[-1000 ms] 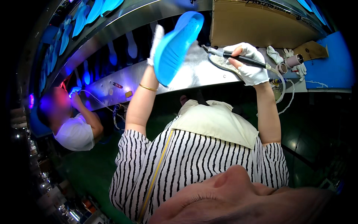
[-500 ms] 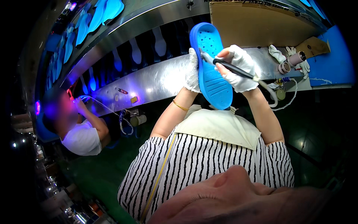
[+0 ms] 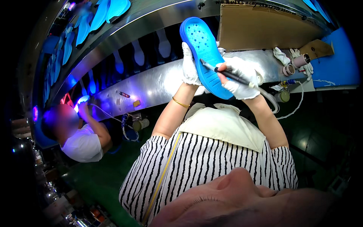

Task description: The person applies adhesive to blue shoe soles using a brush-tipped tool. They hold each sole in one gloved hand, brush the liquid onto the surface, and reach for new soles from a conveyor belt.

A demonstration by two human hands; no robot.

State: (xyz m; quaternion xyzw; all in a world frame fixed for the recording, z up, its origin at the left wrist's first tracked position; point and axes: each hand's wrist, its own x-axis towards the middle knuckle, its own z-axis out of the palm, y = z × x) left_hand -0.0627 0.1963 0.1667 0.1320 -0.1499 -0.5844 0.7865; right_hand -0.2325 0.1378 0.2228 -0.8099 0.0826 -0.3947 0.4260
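Note:
A bright blue shoe sole point(image 3: 207, 53) is held up over the metal bench, slanted with its holed end at the upper left and its ridged end toward my chest. My left hand point(image 3: 190, 65), in a white glove, grips the sole along its left edge. A slim brush with a black handle point(image 3: 235, 78) lies in the closed fingers of my right hand point(image 3: 241, 70), which wears a white glove with bare fingertips. The brush's metal end touches or hovers just over the middle of the sole; I cannot tell which. A pale hose trails from the handle's rear.
Blue soles point(image 3: 99, 17) rest on the upper rack at the far left. A cardboard sheet point(image 3: 261, 30) stands behind the bench point(image 3: 159, 83). At the right are pinkish cups point(image 3: 300, 60) and loose gloves point(image 3: 280, 55). On the left a co-worker point(image 3: 85, 142) handles a glowing piece.
The sole has shifted left and a little up, tilting further leftward. My right hand has followed with the brush, now lower along the sole. The co-worker's hand now holds up a lit piece.

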